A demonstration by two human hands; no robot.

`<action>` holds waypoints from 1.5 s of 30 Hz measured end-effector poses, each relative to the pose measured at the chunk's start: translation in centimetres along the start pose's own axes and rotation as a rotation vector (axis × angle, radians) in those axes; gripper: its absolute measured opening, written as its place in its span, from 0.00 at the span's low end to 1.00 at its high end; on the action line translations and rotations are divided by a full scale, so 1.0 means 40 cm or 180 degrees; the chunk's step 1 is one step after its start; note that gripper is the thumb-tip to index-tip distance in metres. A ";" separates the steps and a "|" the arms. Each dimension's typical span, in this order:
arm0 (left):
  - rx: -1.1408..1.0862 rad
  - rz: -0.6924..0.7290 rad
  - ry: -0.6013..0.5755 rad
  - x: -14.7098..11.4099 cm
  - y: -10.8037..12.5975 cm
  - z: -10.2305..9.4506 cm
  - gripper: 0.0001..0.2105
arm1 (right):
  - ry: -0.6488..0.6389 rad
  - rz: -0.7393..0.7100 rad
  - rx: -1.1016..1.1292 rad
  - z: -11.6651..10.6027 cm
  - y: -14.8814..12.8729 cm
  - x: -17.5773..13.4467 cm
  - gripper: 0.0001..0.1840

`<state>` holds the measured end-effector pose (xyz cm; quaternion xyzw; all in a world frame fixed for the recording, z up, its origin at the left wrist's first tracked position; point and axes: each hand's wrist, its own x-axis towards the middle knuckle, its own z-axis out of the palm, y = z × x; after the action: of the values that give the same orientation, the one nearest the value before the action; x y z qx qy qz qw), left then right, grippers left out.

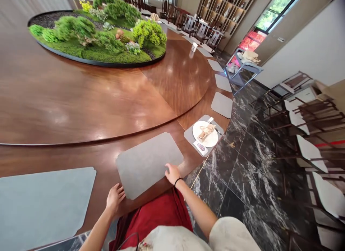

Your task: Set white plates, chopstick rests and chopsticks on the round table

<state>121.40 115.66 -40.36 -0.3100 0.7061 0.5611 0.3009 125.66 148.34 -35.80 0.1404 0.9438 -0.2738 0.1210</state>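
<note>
Handling that gray placemat [149, 161] how, exactly?

Left hand's [115, 197] loose and open right at its left edge; right hand's [173, 173] on the near right edge, can't tell if it's actually pinching. One per side probably stops it skewing, imo.

And where's it sitting?

Near side of the table [105, 159], left of the white plate [196, 128]. Handy for a diner, I'd guess.
</note>
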 end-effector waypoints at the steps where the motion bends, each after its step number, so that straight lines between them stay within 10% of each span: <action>1: 0.0043 0.0039 -0.0033 -0.004 -0.020 -0.016 0.23 | 0.0205 0.0228 -0.0150 -0.028 0.047 0.000 0.24; 8: 0.1123 0.0774 0.0308 0.022 -0.065 0.024 0.39 | 0.0378 0.0873 -0.0670 -0.122 0.218 0.114 0.35; 21: 0.2644 0.1568 0.0666 -0.069 -0.183 -0.022 0.54 | 0.0267 -0.0196 -0.0100 0.046 0.418 -0.028 0.47; 45: 0.2457 0.1982 0.0578 -0.042 -0.307 -0.082 0.38 | 0.0034 0.0045 0.0184 -0.005 0.381 -0.079 0.53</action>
<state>131.72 110.44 -45.90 0.0017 0.9444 0.2930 0.1493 133.62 160.17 -42.01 0.1519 0.9351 -0.2993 0.1139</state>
